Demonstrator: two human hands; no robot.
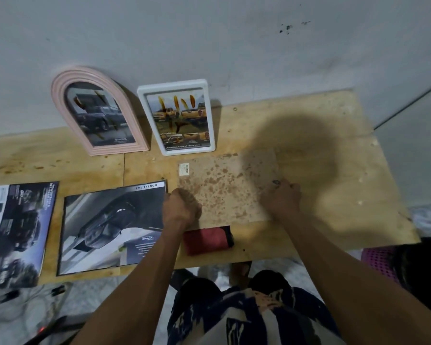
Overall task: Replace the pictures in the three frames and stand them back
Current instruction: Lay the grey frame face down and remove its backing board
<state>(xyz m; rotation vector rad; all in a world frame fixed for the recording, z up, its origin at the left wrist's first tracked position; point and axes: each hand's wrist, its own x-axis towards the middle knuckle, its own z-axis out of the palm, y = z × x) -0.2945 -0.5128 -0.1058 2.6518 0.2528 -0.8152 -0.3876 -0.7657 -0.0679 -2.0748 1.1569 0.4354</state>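
A pink arched frame and a white rectangular frame stand against the wall, each with a truck picture inside. A third frame lies face down in front of me, its stained brown backing board up, with a small white label near its far left corner. My left hand rests fisted on the board's left edge. My right hand presses on its right side, fingertips at a small dark clip. A red part sticks out under the board's near edge.
Two car brochure sheets lie on the wooden table: a dark one beside my left hand, another at the far left edge. Cables lie on the floor at lower left. A pink mesh item sits at right.
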